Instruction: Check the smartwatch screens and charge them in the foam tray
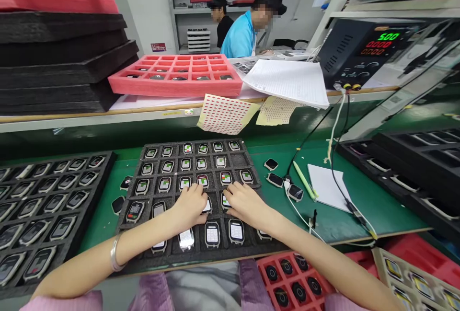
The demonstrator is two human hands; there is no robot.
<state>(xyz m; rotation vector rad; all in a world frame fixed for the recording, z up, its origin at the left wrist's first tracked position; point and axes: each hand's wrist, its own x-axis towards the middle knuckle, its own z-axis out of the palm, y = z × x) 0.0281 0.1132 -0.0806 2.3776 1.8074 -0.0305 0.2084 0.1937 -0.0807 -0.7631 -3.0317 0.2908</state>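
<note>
A black foam tray (pixel 237 160) lies in front of me, its compartments holding rows of square smartwatch bodies, many with lit screens. My left hand (pixel 191 205) is over the middle of the tray, fingers curled and closed at the side of a smartwatch (pixel 207 206) that shows partly past them. Just to its right, my right hand (pixel 246 201) has its fingers and thumb bent about the edge of another smartwatch (pixel 225 201). Both watches are within their compartments, partly covered by the hands. One compartment (pixel 240 159) at the upper right holds no watch.
Another watch tray (pixel 111 167) lies left. Loose watches (pixel 275 179), a green pen (pixel 304 180), white paper (pixel 328 184) and cables lie right. A red foam tray (pixel 176 89), black foam stack (pixel 64 71) and power supply (pixel 362 52) occupy the shelf. Two people are beyond.
</note>
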